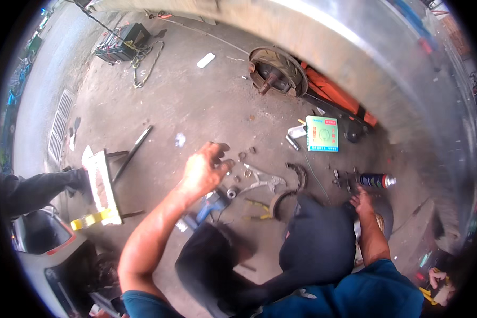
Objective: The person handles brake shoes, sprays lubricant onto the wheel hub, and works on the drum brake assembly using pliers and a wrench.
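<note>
Brake shoes [302, 174], two curved pieces, lie on the concrete floor [167, 108] in front of your knees [318, 228], between your two hands. Your left hand [201, 167] is above the floor with fingers half curled and the thumb apart from them; it is about half open, and I see nothing held in it. Nearest to it are some small metal rings [242, 156] and a forked metal part [270, 183]. Your right hand [362, 202] is low beside your knee, close to a dark spray can [375, 180] and some small dark parts [345, 181]. Its fingers are partly hidden, so I cannot tell how far it is open or whether it has hold of something.

Near your left forearm lies a blue tool [212, 205], and pliers with yellow handles [264, 216] lie just beside the nearer brake shoe. Farther forward stands a light green and yellow box [322, 133], and beyond it is a wheel [277, 74] near a long orange object [334, 93]. To your left are a dark rod [134, 152], a yellow bottle [93, 219] and the leg [45, 191] of another person. At the far left is a black battery [124, 42].
</note>
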